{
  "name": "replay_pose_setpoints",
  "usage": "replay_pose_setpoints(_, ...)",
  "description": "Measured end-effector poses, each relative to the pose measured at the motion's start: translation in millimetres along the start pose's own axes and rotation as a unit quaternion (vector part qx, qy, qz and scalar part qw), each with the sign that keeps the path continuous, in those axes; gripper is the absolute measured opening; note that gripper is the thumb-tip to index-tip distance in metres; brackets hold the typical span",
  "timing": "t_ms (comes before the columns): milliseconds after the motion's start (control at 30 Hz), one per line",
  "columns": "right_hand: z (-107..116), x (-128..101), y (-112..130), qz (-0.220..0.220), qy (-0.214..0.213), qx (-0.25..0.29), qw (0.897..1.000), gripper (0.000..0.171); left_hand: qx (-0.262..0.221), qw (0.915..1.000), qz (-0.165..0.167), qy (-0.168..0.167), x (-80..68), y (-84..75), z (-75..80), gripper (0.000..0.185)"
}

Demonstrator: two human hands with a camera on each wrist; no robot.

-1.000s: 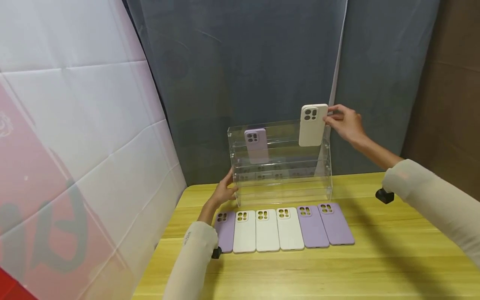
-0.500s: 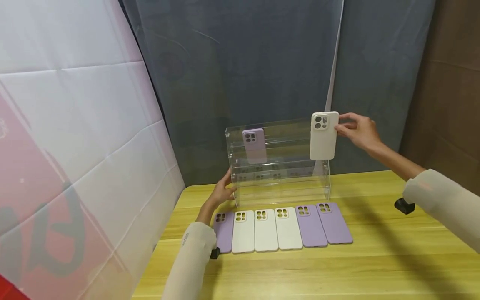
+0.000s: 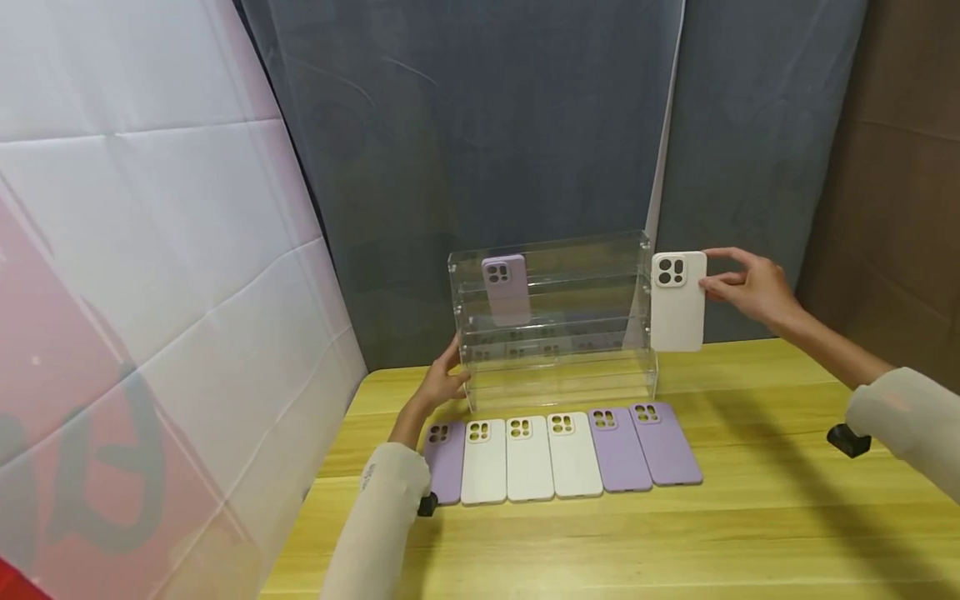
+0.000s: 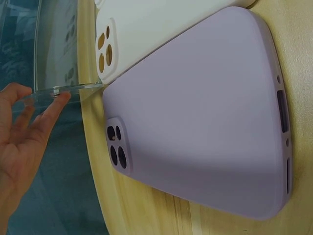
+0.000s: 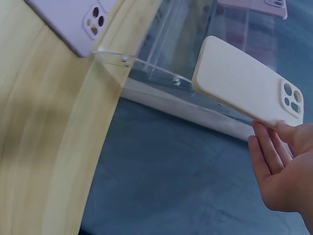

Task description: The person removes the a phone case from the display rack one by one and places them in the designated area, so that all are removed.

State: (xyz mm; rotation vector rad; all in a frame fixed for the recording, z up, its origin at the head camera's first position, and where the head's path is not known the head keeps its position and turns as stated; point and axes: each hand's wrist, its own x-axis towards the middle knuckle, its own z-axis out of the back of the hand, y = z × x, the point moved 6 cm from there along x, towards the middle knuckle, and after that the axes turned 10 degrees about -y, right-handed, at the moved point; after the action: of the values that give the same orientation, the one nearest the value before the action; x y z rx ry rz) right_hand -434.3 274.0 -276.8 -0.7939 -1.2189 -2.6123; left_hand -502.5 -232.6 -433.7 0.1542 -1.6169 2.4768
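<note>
My right hand (image 3: pixel 750 287) pinches a white phone case (image 3: pixel 677 302) by its top edge and holds it upright in the air, just right of the clear acrylic tiered stand (image 3: pixel 555 367). The same white phone case (image 5: pixel 247 88) shows in the right wrist view, held at the fingertips (image 5: pixel 283 129). A purple case (image 3: pixel 507 289) stands on the stand's top tier at the left. My left hand (image 3: pixel 442 383) rests with straight fingers (image 4: pixel 54 105) against the stand's lower left corner (image 4: pixel 66 89). A row of purple and white cases (image 3: pixel 558 454) lies flat on the wooden table (image 3: pixel 750 517) before the stand.
A white and pink backdrop sheet (image 3: pixel 150 333) leans along the left. Grey curtain (image 3: pixel 487 125) hangs behind the stand, brown wall (image 3: pixel 900 167) at right. Close in the left wrist view lie a purple case (image 4: pixel 205 112) and a white case (image 4: pixel 146 29).
My right hand has carried the white case rightward and down, from in front of the stand's top right corner to a spot beside the stand. The left hand has stayed put.
</note>
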Motion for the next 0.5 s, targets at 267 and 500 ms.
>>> replay_pose_setpoints(267, -5, -15, -21, -0.021, 0.056, 0.002, 0.998, 0.060, -0.007, 1.0000, -0.001, 0.004, -2.2, -1.4, 2.0, 0.087)
replay_pose_setpoints(500, -10, -27, -41, -0.032, 0.083, 0.008, 0.996, 0.060, -0.004, 1.0000, -0.006, 0.005, -2.9, -3.2, 3.0, 0.087)
